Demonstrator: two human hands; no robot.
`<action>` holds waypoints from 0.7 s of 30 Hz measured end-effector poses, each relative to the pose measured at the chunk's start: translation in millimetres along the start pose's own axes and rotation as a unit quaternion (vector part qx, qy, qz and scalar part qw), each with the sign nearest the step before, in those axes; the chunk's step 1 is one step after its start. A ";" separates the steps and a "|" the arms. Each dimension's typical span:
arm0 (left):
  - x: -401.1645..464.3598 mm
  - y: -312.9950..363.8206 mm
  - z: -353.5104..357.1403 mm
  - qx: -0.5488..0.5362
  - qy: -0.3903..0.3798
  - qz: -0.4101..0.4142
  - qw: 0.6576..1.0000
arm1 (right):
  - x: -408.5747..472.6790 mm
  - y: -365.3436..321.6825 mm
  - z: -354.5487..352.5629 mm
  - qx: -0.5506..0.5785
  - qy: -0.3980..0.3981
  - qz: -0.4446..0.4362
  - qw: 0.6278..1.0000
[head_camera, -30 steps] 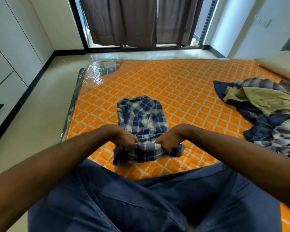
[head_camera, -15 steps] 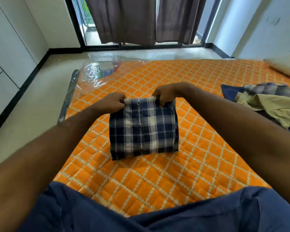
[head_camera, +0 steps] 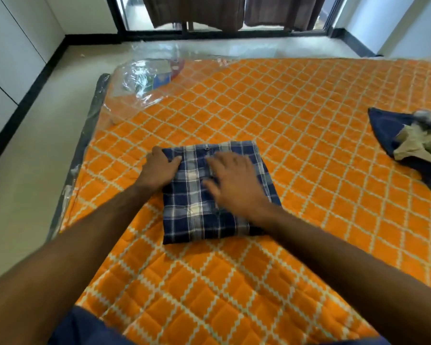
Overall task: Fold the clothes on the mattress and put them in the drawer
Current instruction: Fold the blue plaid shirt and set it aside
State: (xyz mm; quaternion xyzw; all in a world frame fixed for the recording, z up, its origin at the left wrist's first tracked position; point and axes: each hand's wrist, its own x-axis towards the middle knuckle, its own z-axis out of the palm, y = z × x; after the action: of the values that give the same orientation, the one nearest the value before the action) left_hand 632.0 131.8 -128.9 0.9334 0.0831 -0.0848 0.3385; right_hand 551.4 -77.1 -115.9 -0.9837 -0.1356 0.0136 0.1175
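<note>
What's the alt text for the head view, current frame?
Both hands rest on a folded blue plaid shirt on an orange quilted mattress: left hand at its left edge, right hand flat on top. Unfolded clothes lie at right.

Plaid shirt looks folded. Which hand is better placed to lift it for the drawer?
Left, probably. The left hand already sits at the folded plaid shirt's left edge, thumb on top, so it could likely slide under. The right hand lies flat on top, blurred, apparently smoothing. The cabinet fronts are also on the left.

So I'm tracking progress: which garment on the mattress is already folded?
The blue plaid shirt under both hands, a neat square. The pile of clothes at the right edge is crumpled.
</note>
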 end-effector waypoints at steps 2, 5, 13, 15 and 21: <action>-8.0 1.2 0.7 -0.023 -0.061 -0.050 0.997 | -23.4 -7.1 32.4 0.009 -0.085 0.018 0.996; -30.9 11.0 -4.8 -0.139 -0.154 -0.074 0.975 | -25.2 4.2 63.2 0.017 -0.056 0.028 0.998; -88.9 21.9 -6.4 -0.275 -0.166 -0.031 0.947 | -23.4 3.4 37.6 0.144 -0.090 0.059 0.984; -94.4 44.3 -20.6 -0.253 -0.142 0.007 0.957 | -23.0 -5.8 15.5 0.280 -0.091 0.065 0.953; -106.1 155.7 -81.3 -0.091 -0.124 0.181 0.971 | -43.0 -43.0 -64.3 0.774 -0.029 0.106 0.623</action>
State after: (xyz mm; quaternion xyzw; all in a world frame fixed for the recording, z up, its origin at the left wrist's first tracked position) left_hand 570.3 56.1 51.6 0.8804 -0.1225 -0.1291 0.4395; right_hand 502.5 -63.1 -43.6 -0.5364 0.0272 0.1546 0.8292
